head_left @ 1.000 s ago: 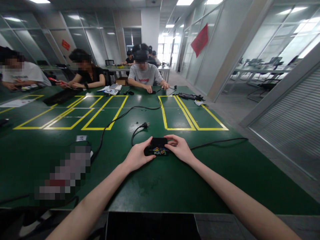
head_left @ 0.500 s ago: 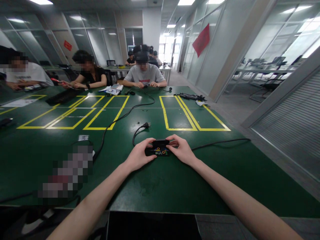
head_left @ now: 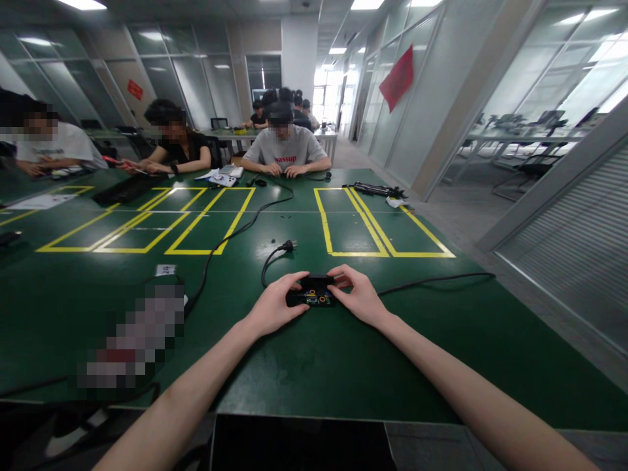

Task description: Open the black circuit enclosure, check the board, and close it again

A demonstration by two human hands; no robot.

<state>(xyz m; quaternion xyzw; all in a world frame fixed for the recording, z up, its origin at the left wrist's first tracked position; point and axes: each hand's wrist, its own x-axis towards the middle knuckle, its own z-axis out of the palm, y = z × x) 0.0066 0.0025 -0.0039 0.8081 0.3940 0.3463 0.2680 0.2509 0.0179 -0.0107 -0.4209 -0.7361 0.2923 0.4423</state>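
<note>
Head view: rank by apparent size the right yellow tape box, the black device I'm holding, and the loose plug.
Largest first:
yellow tape box
black device
plug
The device is partly covered; the plug lies farther off.

1. Two grips: left grip (head_left: 272,307), right grip (head_left: 360,297).
2. One black box (head_left: 314,297), held between both grips.
3. One plug (head_left: 288,246), just beyond the grips.
4. Three people (head_left: 287,149) (head_left: 179,147) (head_left: 46,147) seated at the counter (head_left: 314,366), well beyond the grips.
5. Two red hangings (head_left: 398,77) (head_left: 135,89), far beyond.

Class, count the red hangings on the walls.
2: small red hanging on the far left wall, large red hanging on the right glass wall; people may hide others.
</note>
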